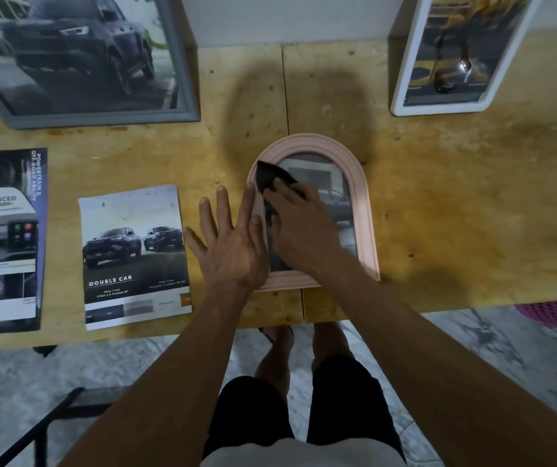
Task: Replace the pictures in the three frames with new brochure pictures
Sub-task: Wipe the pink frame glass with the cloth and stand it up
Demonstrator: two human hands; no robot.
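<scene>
A pink arched frame [364, 197] lies flat on the wooden table [455, 203], a car picture under its glass. My right hand [304, 227] presses a black cloth [270, 178] onto the glass near the frame's upper left. My left hand [233, 247] lies with fingers spread and straight against the frame's left edge. A brochure page [135, 257] reading "DOUBLE CAB" lies left of the hands. A grey frame [183, 106] with a dark truck picture leans at the back left. A white rounded frame [412, 79] with a yellow picture leans at the back right.
A second brochure sheet [4, 241] with dashboard photos lies at the table's far left. A pink basket [553, 315] shows below the table's right edge. My legs and a marbled floor [135, 372] lie below the front edge.
</scene>
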